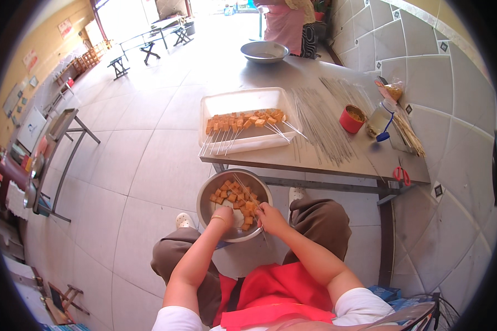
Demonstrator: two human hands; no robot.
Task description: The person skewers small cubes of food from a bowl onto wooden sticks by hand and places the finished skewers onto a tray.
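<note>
A steel bowl (200,207) holds orange-brown cubes of food (221,191) that look like fried tofu. My left hand (223,216) reaches down inside it, near the cubes, with its fingertips hidden. At the bowl's right rim, my right hand (269,219) grips thin skewers (242,184), which slant up and left across the bowl. Some cubes lie close against that hand; whether any is threaded I cannot tell. Beyond the bowl, a white plastic tray (248,147) on the table holds loaded skewers (240,123), their bare ends hanging over its near edge.
On the metal table (348,167) lie many loose skewers (321,124), a red tub (352,120), a bottle with a blue cap (381,118), red-handled scissors (401,176) and another metal bowl (265,53). A person in a pink apron (283,29) stands beyond. A tiled wall (430,87) borders the right.
</note>
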